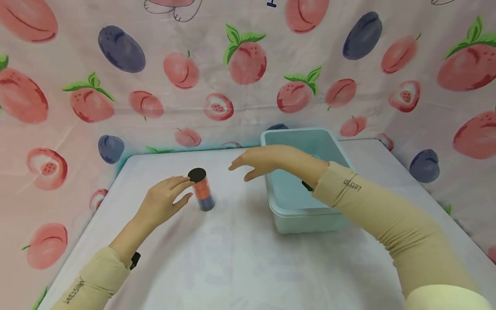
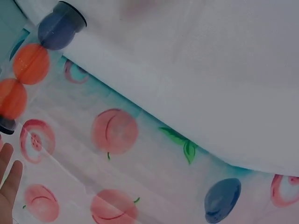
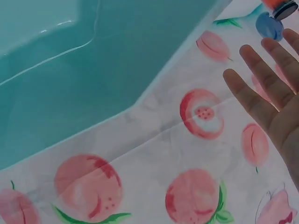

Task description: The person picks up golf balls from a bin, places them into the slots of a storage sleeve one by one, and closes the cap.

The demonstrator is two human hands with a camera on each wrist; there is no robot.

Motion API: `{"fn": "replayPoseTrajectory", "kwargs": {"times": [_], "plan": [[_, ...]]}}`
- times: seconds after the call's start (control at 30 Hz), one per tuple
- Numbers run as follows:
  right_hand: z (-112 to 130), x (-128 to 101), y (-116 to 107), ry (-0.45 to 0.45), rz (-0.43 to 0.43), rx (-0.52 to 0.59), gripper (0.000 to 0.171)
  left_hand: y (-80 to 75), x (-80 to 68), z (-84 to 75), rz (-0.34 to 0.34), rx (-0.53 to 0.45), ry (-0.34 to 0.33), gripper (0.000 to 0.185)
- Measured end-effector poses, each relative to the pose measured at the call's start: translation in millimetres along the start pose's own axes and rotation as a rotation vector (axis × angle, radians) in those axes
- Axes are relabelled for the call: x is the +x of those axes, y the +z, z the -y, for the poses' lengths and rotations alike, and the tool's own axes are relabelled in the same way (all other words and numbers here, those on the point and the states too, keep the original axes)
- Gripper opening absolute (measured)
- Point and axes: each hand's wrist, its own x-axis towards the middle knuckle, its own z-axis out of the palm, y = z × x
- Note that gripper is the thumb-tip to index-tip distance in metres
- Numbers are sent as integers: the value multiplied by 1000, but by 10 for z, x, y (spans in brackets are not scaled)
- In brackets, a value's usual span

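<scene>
A small clear tube (image 1: 202, 190) with a black cap stands upright on the white table (image 1: 232, 267), holding orange and blue balls. My left hand (image 1: 187, 189) lies just left of it, fingers straight, tips beside the cap and thumb close to the tube's side. In the left wrist view the tube (image 2: 30, 65) is apart from the fingertips (image 2: 9, 179). My right hand (image 1: 242, 170) hovers open above the table, between the tube and a teal bin (image 1: 271, 202). The right wrist view shows its spread fingers (image 3: 261, 88), the bin (image 3: 70, 70) and the tube's end (image 3: 279, 5).
The teal bin stands right of centre, its inside partly hidden by my right forearm. A cloth printed with peaches and plums (image 1: 248, 64) hangs all round the table as a backdrop. Both arms wear beige sleeves.
</scene>
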Motion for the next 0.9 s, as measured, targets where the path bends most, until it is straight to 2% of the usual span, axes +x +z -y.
{"fn": "replayPoseTrajectory", "kwargs": {"times": [0.13, 0.3, 0.57, 0.73, 0.9], "plan": [[-30, -209, 33, 23, -41, 9, 53, -38, -18, 22, -9, 13, -23, 33], [-88, -582, 63, 30, -119, -22, 52, -97, -49, 51, -28, 32, -60, 30], [-361, -1245, 316, 66, -367, 6, 47, -196, -136, 46, -25, 43, -118, 30], [-600, -1624, 590, 179, -506, 18, 47, -208, -206, 63, -5, 39, -199, 31], [-864, -1895, 928, 333, -681, 93, 48, -196, -252, 84, 21, 3, -335, 36]]}}
